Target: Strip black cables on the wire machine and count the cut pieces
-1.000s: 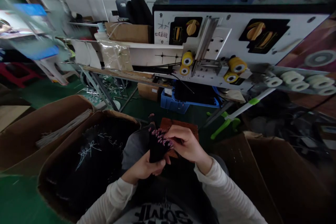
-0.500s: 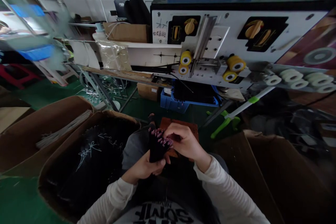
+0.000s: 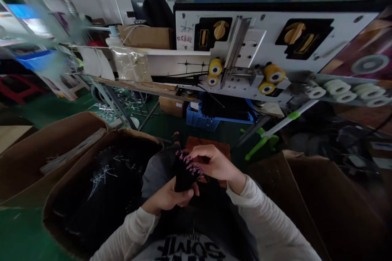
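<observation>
- Over lap, L hand (image 3: 168, 197) clamped around black wire bundle (image 3: 185, 175) w/ pink tips, bundle upright
- R hand (image 3: 216, 165) pinching tips, hands together
- Carton (image 3: 134, 134) of black wires just left
- Wire machine (image 3: 260, 45) w/ yellow rollers ahead

Layout's pretty simple: the wire bundle (image 3: 185, 173) sits between the left hand (image 3: 167, 197) and right hand (image 3: 216, 164). There's a cardboard box (image 3: 58, 208) of wires on the left, another cardboard box (image 3: 309, 200) on the right, and a wooden board (image 3: 208, 144) just past the hands. The wire machine (image 3: 266, 36) is straight ahead, with a plastic crate (image 3: 196, 119) under it.
</observation>
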Demonstrator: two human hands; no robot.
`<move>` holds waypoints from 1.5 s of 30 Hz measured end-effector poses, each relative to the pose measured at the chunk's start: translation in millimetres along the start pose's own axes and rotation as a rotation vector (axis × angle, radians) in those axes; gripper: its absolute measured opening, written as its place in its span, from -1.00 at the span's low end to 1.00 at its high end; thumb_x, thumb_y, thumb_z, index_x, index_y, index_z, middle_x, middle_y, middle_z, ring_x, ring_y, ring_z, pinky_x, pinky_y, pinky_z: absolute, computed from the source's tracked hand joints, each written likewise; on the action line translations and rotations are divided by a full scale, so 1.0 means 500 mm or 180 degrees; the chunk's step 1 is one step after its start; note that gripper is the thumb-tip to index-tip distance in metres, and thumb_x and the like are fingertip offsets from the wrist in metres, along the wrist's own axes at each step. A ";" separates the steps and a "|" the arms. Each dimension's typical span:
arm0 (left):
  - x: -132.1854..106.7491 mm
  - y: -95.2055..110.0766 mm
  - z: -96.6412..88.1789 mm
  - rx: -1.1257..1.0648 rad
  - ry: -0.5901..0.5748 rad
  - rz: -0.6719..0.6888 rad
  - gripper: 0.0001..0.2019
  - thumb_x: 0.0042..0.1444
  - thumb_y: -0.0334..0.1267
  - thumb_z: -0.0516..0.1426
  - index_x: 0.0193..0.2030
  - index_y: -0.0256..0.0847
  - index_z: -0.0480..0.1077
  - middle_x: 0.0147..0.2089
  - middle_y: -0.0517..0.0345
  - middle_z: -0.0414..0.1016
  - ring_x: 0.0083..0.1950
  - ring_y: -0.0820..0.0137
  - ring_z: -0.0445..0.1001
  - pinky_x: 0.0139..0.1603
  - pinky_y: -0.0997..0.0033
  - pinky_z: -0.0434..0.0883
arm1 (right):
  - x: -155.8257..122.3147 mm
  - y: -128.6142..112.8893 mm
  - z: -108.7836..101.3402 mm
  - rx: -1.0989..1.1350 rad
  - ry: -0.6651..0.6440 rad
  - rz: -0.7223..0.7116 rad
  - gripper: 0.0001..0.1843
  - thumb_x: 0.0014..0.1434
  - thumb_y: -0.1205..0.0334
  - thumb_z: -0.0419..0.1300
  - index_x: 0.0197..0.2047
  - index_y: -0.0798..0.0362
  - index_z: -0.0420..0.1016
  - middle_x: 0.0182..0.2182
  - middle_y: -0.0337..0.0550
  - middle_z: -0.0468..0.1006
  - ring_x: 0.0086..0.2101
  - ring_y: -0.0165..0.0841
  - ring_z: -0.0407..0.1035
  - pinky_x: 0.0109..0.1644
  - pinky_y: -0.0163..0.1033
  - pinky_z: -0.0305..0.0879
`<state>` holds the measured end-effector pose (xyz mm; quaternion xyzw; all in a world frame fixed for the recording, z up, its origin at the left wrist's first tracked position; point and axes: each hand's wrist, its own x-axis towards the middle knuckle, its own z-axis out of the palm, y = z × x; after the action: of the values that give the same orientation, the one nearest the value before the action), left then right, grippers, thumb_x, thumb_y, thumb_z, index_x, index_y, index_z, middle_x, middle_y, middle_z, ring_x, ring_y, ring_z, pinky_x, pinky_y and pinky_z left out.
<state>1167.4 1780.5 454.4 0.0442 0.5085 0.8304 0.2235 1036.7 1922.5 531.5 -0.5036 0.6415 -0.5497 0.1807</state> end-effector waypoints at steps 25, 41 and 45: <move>-0.008 0.010 -0.001 -0.0839 -0.1014 -0.0414 -0.70 0.01 -0.12 0.24 -0.31 -0.36 0.38 -0.69 0.37 0.07 -0.70 0.67 -0.03 -0.65 0.57 -0.01 | -0.025 0.070 0.031 0.1130 -0.0021 -0.0477 -0.72 0.16 0.02 0.17 -0.32 0.09 0.35 -0.39 -0.17 0.38 -0.36 -0.39 0.26 -0.24 -0.29 0.23; -0.010 -0.001 -0.009 -0.0897 -0.1141 -0.0390 -0.74 0.05 -0.16 0.21 -0.30 -0.38 0.36 -0.68 0.37 0.08 -0.69 0.66 -0.03 -0.65 0.58 0.01 | -0.039 0.098 0.055 0.1615 0.0468 -0.0093 -0.63 -0.01 -0.02 0.34 -0.48 0.10 0.36 -0.57 -0.30 0.37 -0.60 -0.52 0.22 -0.51 -0.40 0.20; -0.019 0.006 -0.022 -0.0833 -0.0960 -0.0095 -0.74 0.08 -0.16 0.19 -0.29 -0.36 0.34 -0.68 0.39 0.06 -0.69 0.67 -0.05 -0.65 0.60 0.02 | -0.059 0.089 0.067 0.1317 0.0682 0.0138 -0.71 0.11 0.04 0.25 -0.45 0.09 0.38 -0.62 -0.33 0.36 -0.73 -0.57 0.14 -0.66 -0.42 0.04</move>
<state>1171.5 1766.7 453.0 0.1311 0.3576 0.8699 0.3132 1055.6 1924.8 471.8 -0.3807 0.5413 -0.7159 0.2227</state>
